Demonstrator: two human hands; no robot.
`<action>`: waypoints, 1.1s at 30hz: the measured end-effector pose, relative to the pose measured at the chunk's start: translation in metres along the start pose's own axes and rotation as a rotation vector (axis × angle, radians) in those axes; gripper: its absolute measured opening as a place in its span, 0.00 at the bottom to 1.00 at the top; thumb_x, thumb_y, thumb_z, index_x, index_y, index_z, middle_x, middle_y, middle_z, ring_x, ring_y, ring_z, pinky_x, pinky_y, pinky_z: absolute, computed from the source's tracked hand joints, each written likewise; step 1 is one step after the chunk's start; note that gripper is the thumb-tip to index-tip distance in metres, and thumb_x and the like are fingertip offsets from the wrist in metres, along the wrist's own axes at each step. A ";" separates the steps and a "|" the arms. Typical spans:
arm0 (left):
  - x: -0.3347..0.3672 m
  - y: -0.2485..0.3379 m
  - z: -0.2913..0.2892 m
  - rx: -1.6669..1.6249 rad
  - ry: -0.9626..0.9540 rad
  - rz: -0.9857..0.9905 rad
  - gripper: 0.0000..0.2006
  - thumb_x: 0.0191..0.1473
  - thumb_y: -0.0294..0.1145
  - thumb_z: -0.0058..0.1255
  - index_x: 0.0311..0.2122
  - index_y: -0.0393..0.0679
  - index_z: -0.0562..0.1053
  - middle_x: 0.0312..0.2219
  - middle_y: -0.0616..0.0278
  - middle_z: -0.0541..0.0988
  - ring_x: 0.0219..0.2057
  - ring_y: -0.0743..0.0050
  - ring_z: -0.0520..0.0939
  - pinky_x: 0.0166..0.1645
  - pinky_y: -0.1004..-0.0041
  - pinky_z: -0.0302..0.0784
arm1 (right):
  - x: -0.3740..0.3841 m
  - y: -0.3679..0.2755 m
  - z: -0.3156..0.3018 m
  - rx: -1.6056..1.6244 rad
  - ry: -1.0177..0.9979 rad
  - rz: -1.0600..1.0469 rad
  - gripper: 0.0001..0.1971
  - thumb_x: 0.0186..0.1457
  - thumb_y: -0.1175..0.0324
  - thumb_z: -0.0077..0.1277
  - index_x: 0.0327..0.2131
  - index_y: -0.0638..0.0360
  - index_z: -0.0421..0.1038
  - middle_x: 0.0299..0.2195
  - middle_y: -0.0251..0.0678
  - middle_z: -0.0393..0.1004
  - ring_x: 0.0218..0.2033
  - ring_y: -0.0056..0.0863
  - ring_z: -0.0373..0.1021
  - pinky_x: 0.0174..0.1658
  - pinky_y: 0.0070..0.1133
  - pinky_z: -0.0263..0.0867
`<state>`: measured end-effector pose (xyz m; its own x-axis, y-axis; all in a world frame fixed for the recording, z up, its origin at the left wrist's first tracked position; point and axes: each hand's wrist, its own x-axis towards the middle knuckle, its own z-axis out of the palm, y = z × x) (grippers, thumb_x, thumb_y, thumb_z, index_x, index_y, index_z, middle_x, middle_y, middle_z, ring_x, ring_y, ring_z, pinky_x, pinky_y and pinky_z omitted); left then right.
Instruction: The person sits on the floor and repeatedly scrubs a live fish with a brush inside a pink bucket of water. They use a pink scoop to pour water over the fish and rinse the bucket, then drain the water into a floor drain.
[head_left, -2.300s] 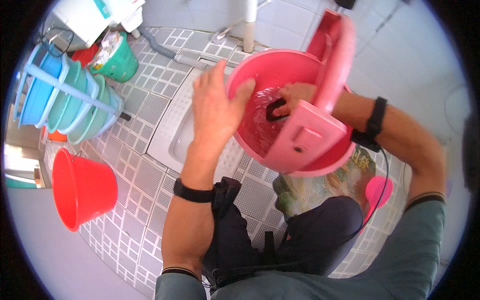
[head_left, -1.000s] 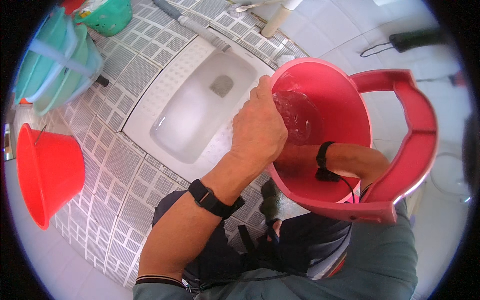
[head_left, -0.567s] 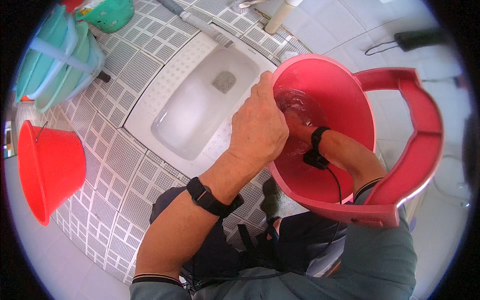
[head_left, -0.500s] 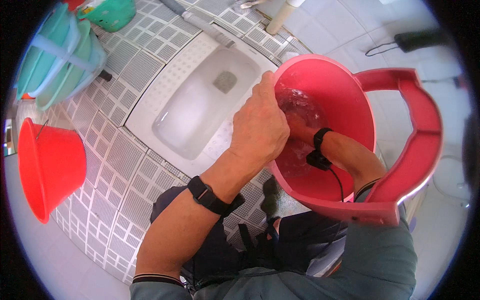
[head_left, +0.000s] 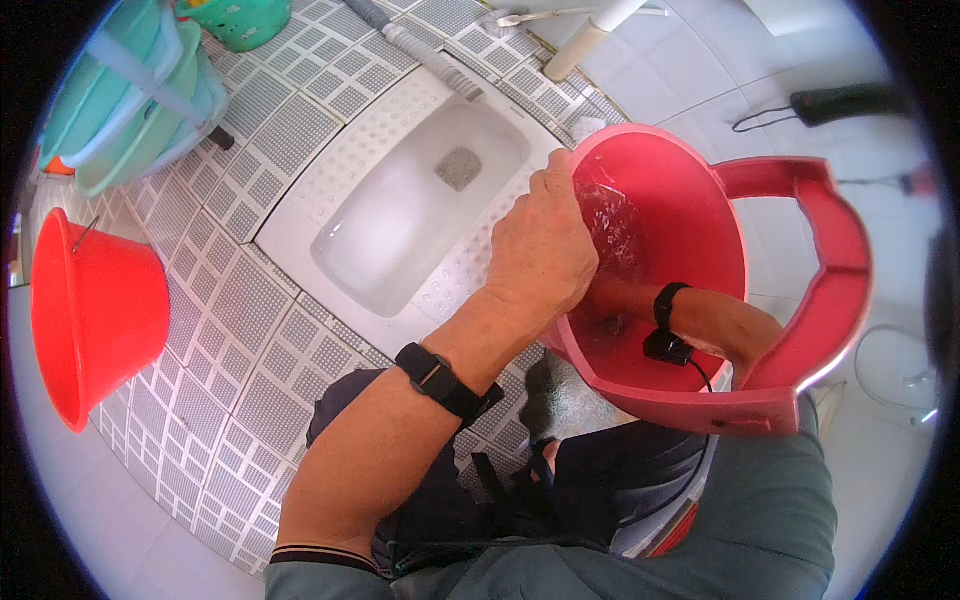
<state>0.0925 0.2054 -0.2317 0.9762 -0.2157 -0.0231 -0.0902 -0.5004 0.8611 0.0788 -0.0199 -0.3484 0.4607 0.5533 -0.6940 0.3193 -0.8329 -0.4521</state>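
A pink-red bucket [head_left: 700, 215] with a broad, stiff handle tilts over my lap, its mouth facing me. My left hand [head_left: 543, 245] is closed over the bucket's left rim, thumb side up. Deep inside, my right hand [head_left: 612, 298] reaches toward the lower wall; its fingers are blurred and partly under cloudy, bubbly water [head_left: 610, 225], so whether it holds anything does not show. Each wrist wears a black strap, and a small dark device with a cable hangs by the right one.
A white squat toilet [head_left: 385, 310] is set in the grey patterned tile floor left of the bucket. A red bucket [head_left: 110, 310] stands far left, below stacked teal basins [head_left: 105, 110]. A grey hose [head_left: 425, 50] and a pipe [head_left: 590, 45] are at the back. A black-handled object [head_left: 850, 104] hangs right.
My right hand has shifted lower inside the bucket, toward me. The left hand keeps its hold on the rim. The view has shifted slightly.
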 end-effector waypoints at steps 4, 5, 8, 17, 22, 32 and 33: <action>0.001 -0.002 0.005 0.023 0.056 0.065 0.29 0.48 0.23 0.45 0.57 0.33 0.54 0.42 0.41 0.71 0.40 0.41 0.77 0.44 0.52 0.74 | -0.010 -0.013 0.006 0.006 -0.073 -0.037 0.12 0.57 0.69 0.47 0.43 0.56 0.75 0.40 0.43 0.76 0.42 0.37 0.71 0.45 0.33 0.66; 0.001 -0.002 0.005 0.022 0.055 0.066 0.29 0.48 0.23 0.45 0.57 0.33 0.54 0.42 0.41 0.71 0.40 0.41 0.77 0.44 0.52 0.74 | -0.014 -0.014 0.008 0.009 -0.089 -0.043 0.12 0.57 0.69 0.47 0.43 0.56 0.75 0.40 0.43 0.76 0.42 0.37 0.71 0.45 0.33 0.66; 0.000 0.001 0.004 -0.018 0.042 0.035 0.26 0.54 0.25 0.40 0.59 0.32 0.56 0.47 0.35 0.71 0.43 0.36 0.76 0.50 0.51 0.71 | -0.026 -0.015 0.010 0.018 -0.128 -0.044 0.12 0.57 0.68 0.47 0.43 0.56 0.75 0.40 0.43 0.76 0.42 0.38 0.71 0.45 0.33 0.66; -0.001 0.004 0.007 0.021 0.059 0.023 0.26 0.53 0.24 0.42 0.58 0.33 0.56 0.47 0.36 0.70 0.42 0.36 0.76 0.48 0.51 0.73 | 0.024 0.014 0.004 -0.012 0.060 0.025 0.12 0.58 0.68 0.47 0.43 0.56 0.75 0.41 0.43 0.76 0.42 0.39 0.71 0.45 0.34 0.66; -0.002 0.001 0.011 -0.013 0.116 0.063 0.25 0.53 0.24 0.42 0.58 0.34 0.57 0.47 0.36 0.71 0.41 0.36 0.77 0.46 0.51 0.73 | 0.028 0.038 -0.010 -0.007 0.151 0.114 0.12 0.58 0.67 0.47 0.43 0.56 0.76 0.41 0.44 0.76 0.42 0.39 0.71 0.45 0.34 0.66; -0.001 -0.005 0.008 -0.040 0.123 0.115 0.25 0.52 0.23 0.41 0.58 0.35 0.57 0.46 0.36 0.71 0.42 0.35 0.76 0.46 0.52 0.73 | -0.022 0.023 -0.014 -0.014 0.002 0.065 0.12 0.58 0.67 0.46 0.43 0.57 0.76 0.41 0.44 0.76 0.42 0.40 0.71 0.46 0.34 0.65; -0.003 -0.007 0.010 -0.018 0.120 0.099 0.26 0.52 0.23 0.41 0.58 0.35 0.57 0.47 0.36 0.71 0.42 0.35 0.76 0.46 0.52 0.73 | -0.021 0.018 -0.010 -0.007 -0.023 0.035 0.12 0.58 0.67 0.46 0.43 0.57 0.76 0.41 0.44 0.76 0.42 0.40 0.71 0.46 0.34 0.65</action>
<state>0.0885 0.2013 -0.2427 0.9794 -0.1609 0.1220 -0.1844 -0.4662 0.8652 0.0830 -0.0464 -0.3363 0.4526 0.5233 -0.7220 0.3091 -0.8516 -0.4235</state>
